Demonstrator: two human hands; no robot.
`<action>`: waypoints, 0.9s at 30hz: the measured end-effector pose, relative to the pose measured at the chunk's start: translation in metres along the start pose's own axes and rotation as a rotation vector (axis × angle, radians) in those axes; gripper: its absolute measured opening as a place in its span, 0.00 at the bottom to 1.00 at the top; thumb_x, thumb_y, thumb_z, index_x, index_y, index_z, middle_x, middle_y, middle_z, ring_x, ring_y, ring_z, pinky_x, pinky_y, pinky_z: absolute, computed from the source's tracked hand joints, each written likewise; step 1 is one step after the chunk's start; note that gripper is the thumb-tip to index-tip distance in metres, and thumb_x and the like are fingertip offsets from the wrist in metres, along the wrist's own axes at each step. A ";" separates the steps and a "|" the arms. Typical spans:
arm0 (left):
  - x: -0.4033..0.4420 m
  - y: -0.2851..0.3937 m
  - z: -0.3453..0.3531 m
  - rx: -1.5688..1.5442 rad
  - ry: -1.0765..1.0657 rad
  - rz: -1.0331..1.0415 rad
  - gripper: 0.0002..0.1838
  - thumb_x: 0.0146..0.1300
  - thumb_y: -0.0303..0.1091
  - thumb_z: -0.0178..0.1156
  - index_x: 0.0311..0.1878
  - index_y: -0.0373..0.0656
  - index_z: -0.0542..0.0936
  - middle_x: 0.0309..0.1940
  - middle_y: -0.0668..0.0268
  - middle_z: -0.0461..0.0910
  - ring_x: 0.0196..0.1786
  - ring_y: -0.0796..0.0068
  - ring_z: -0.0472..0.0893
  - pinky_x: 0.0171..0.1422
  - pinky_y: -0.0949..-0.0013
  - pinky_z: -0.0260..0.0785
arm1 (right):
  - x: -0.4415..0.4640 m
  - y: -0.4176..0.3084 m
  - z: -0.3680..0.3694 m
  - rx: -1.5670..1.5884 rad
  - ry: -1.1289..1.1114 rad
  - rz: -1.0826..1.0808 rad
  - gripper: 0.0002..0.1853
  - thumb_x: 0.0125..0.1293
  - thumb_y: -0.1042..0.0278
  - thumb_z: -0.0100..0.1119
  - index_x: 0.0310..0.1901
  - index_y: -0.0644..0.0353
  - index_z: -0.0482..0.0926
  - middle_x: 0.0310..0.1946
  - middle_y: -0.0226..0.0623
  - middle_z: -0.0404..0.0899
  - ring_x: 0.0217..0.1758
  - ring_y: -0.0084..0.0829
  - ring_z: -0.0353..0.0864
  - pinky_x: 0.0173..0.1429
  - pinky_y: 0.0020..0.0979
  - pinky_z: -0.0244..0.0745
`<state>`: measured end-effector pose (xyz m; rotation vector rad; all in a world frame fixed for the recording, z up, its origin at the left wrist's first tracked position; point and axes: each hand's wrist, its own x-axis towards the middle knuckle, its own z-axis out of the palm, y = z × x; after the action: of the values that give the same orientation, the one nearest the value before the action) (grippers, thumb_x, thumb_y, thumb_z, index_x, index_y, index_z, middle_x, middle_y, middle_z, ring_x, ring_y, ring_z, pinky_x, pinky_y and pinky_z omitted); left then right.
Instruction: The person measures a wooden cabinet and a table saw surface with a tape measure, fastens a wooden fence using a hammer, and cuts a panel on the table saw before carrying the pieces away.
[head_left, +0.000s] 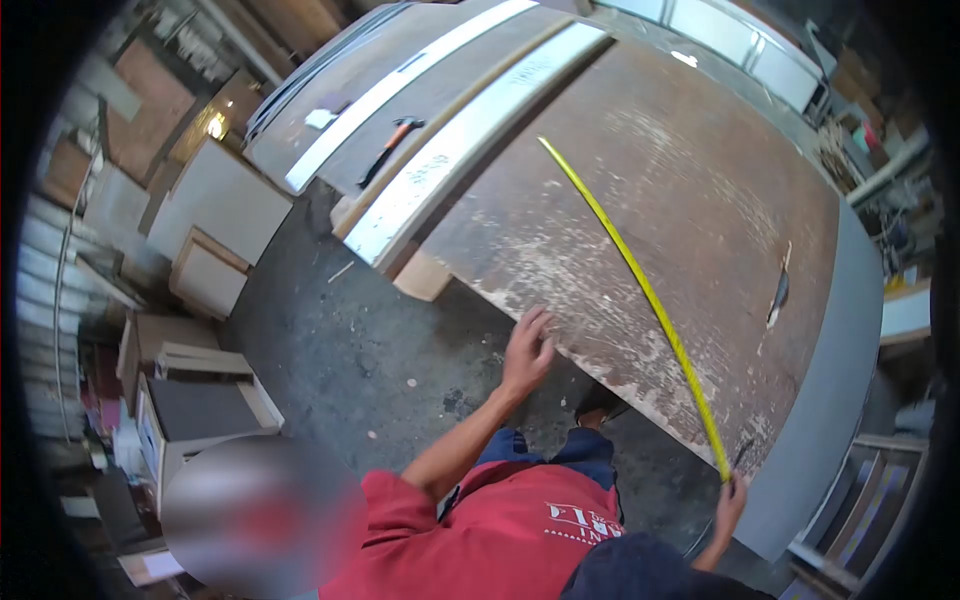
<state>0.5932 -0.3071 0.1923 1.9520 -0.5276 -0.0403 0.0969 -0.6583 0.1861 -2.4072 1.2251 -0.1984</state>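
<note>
A yellow tape measure blade lies stretched out across a worn brown board. At its near end, by the board's front edge, my right hand is closed on the tape measure; its case is not visible. My left hand rests at the front edge of the board, fingers loosely apart and holding nothing. Left of the tape, a long white strip with dark writing lies along the board. Beyond that strip is a hammer with an orange and black handle.
A second white strip lies farther left. A slim dark object is on the board's right part, beside a grey panel. Panels and boxes stand along the left. A blurred patch covers the lower left.
</note>
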 end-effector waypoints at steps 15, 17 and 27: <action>-0.074 -0.127 -0.240 -0.253 0.325 -0.523 0.24 0.65 0.27 0.59 0.65 0.39 0.75 0.61 0.56 0.80 0.63 0.65 0.78 0.68 0.65 0.68 | -0.018 -0.331 0.119 0.181 0.394 0.117 0.31 0.70 0.62 0.62 0.72 0.54 0.64 0.33 0.35 0.76 0.36 0.32 0.76 0.46 0.34 0.73; -0.051 -0.116 -0.246 -0.468 0.263 -0.485 0.23 0.68 0.27 0.58 0.66 0.38 0.74 0.61 0.57 0.79 0.64 0.66 0.77 0.69 0.67 0.66 | 0.003 -0.369 0.132 0.316 0.319 0.051 0.28 0.72 0.60 0.60 0.70 0.55 0.66 0.33 0.33 0.77 0.36 0.30 0.76 0.46 0.33 0.73; 0.090 -0.092 -0.330 -1.024 -0.232 -0.747 0.42 0.68 0.46 0.60 0.79 0.48 0.51 0.73 0.59 0.63 0.65 0.62 0.76 0.62 0.54 0.74 | 0.046 -0.761 0.272 0.804 -0.528 -0.333 0.17 0.75 0.59 0.53 0.58 0.60 0.76 0.50 0.49 0.82 0.53 0.40 0.83 0.56 0.37 0.76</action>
<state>0.7922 -0.0258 0.2740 1.0265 0.1271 -0.8461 0.7698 -0.2171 0.2713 -1.7551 0.3808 -0.1085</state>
